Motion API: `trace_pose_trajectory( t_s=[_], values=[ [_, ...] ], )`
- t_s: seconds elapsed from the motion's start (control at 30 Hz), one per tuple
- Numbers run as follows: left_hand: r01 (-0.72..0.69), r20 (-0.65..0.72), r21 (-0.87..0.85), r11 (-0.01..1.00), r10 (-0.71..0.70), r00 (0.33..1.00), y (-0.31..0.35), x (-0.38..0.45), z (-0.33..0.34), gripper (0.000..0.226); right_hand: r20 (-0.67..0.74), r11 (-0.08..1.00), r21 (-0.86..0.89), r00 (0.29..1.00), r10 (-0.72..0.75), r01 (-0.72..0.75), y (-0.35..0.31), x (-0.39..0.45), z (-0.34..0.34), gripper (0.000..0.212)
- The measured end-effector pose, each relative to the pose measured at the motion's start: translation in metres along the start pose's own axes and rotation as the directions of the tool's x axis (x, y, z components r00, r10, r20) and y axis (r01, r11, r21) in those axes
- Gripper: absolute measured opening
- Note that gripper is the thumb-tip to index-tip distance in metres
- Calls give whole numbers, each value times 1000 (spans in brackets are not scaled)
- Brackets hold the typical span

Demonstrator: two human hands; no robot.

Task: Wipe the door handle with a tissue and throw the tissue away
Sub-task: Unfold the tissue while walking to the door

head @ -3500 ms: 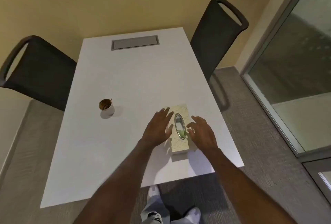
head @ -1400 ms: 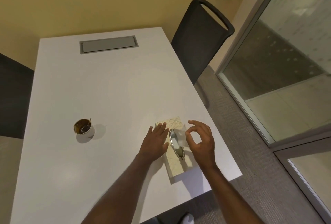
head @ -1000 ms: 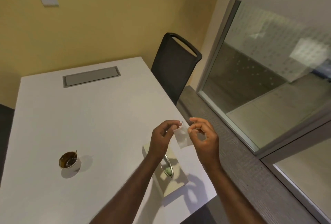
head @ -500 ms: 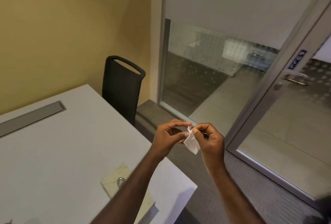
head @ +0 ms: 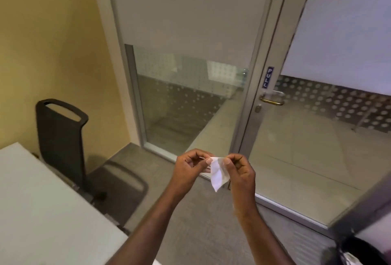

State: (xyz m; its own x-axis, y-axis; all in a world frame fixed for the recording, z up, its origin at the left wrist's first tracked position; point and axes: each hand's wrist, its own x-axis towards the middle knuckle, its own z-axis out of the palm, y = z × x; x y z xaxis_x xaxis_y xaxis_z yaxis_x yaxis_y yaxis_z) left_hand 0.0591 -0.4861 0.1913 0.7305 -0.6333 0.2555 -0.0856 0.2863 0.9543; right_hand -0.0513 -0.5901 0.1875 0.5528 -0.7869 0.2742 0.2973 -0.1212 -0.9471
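Observation:
A small white tissue (head: 219,174) hangs between my two hands in mid-air, over the grey floor. My left hand (head: 189,166) pinches its top edge with thumb and forefinger, and my right hand (head: 240,169) pinches the same edge from the other side. Ahead and to the right, the brass door handle (head: 272,99) sits on the glass door's metal frame (head: 255,87), below a blue PULL sign (head: 267,77). The handle is well beyond my hands. The tissue box is out of view.
A black chair (head: 63,137) stands at the left beside the white table (head: 42,211). A dark bin with a liner (head: 359,252) shows at the bottom right corner. Glass panels (head: 186,95) and the yellow wall (head: 53,53) close off the room ahead.
My hands left the tissue box holding a tissue. My view has swung right from the table to the glass door, so the handle is now in sight and the box is gone.

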Motion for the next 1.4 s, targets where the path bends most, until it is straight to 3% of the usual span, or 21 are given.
trace_pose_trajectory(
  t_s=[0.2,0.33,0.4,0.5,0.6,0.7,0.83,1.03,1.3,1.4],
  values=[
    [14,82,96,995,-22,996,-19,69,98,7,-101,995,-10,990,96,-98,0,79,-83,6],
    [-16,57,202,979,4,998,-37,118,144,9,-256,995,0,962,94,-98,7,121,-122,27],
    [-32,46,244,969,21,999,-48,146,161,7,-262,996,-70,964,38,-58,14,142,-133,29],
    [-46,63,276,960,30,998,-69,189,179,6,-244,963,-267,969,-48,-20,29,177,-142,12],
    [-41,86,274,961,18,996,-97,242,194,7,-246,919,-394,966,-77,-27,53,226,-150,6],
    [-4,123,234,972,-26,992,-128,303,202,10,-254,917,-397,965,-63,-45,72,282,-157,11],
    [166,245,104,981,-187,951,-160,386,213,12,-282,920,-389,957,-65,-52,89,358,-162,11],
    [214,287,144,966,-248,925,-184,484,235,7,-386,885,-453,918,-90,-104,105,452,-177,12],
    [-46,270,446,894,-85,959,-222,529,267,10,-467,692,-670,877,-111,-269,136,518,-204,6],
    [-58,224,525,849,-72,972,-230,535,273,12,-436,572,-766,891,-128,-293,147,529,-207,4]
  ],
)
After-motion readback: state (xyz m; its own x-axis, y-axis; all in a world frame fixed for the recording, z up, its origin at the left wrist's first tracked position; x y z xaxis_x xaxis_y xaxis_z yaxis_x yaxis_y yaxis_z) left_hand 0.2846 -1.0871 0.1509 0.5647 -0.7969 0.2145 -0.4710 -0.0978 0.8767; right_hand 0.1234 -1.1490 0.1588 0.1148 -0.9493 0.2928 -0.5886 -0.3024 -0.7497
